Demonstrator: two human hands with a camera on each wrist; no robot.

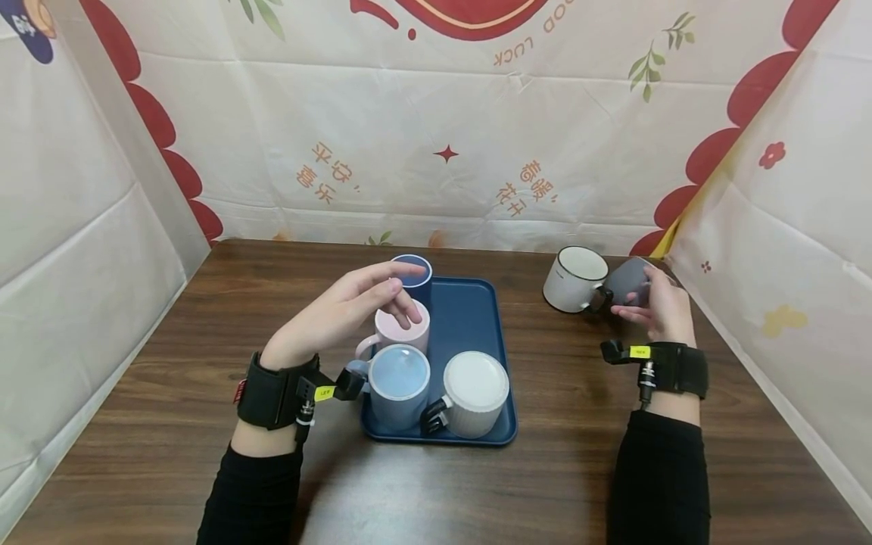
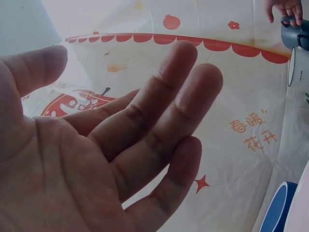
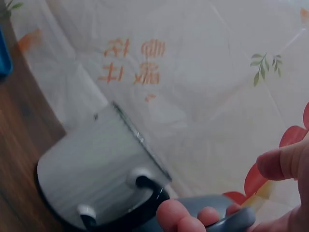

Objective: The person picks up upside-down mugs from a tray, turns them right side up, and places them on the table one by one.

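The head view looked down across the desk (image 1: 545, 424); close wrist views faced the cloth (image 1: 381, 113), both catching the grey mug (image 1: 623, 280).

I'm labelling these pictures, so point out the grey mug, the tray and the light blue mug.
Grey mug (image 1: 624, 281): head view, on its body.
Tray (image 1: 468, 316): head view, on its bare floor.
Light blue mug (image 1: 398, 410): head view, on its side wall.

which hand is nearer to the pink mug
Left. The left hand hovers by the pink mug, partly hiding it in the head view; the right hand is well off to the right, at the grey mug.
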